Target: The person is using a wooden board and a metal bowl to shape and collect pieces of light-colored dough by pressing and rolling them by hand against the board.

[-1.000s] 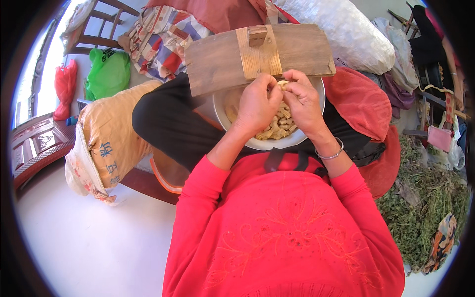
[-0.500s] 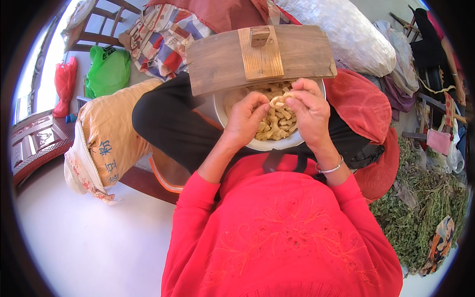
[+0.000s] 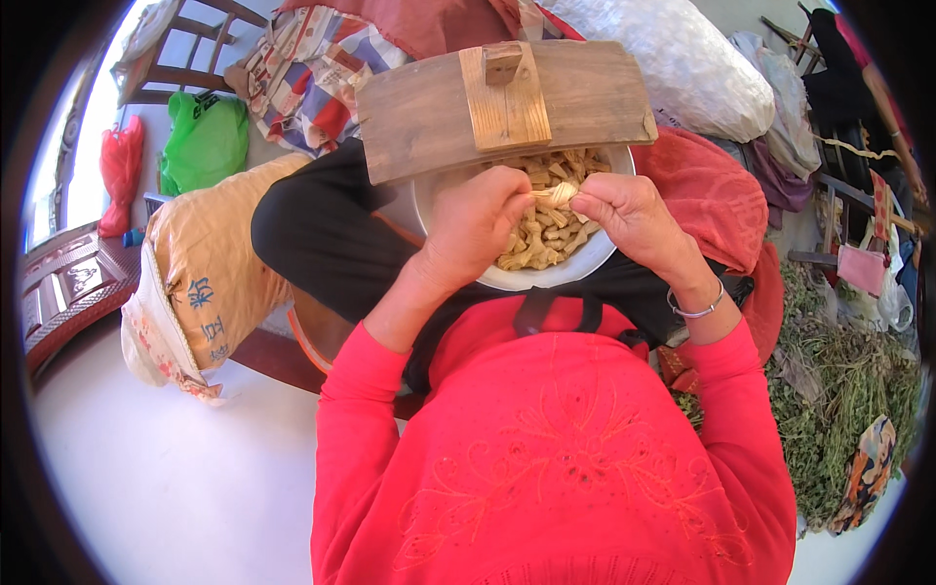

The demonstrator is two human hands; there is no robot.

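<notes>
Over a white bowl [image 3: 526, 281] on my lap, a pale yellow strip of tofu skin [image 3: 558, 195] is pulled taut into a knot between my hands. My left hand [image 3: 473, 222] pinches one end, thumb against curled fingers. On the other end my right hand [image 3: 639, 213] is closed; a bracelet circles that wrist. Below them many small tan knotted pieces [image 3: 546, 237] fill the bowl. A wooden board [image 3: 409, 117] with a lighter crosspiece and a small block covers the bowl's far part.
To the left stand a tan sack [image 3: 219, 244], a green bag [image 3: 203, 146] and a red bag [image 3: 119, 175]. A red cloth [image 3: 702, 195] and a large white sack [image 3: 673, 63] are at the right. Dried plants [image 3: 838, 419] lie on the floor far right.
The strip was a loose loop between my fingertips; now it is drawn tight into a knot. My hands have moved apart, and my right hand has closed more.
</notes>
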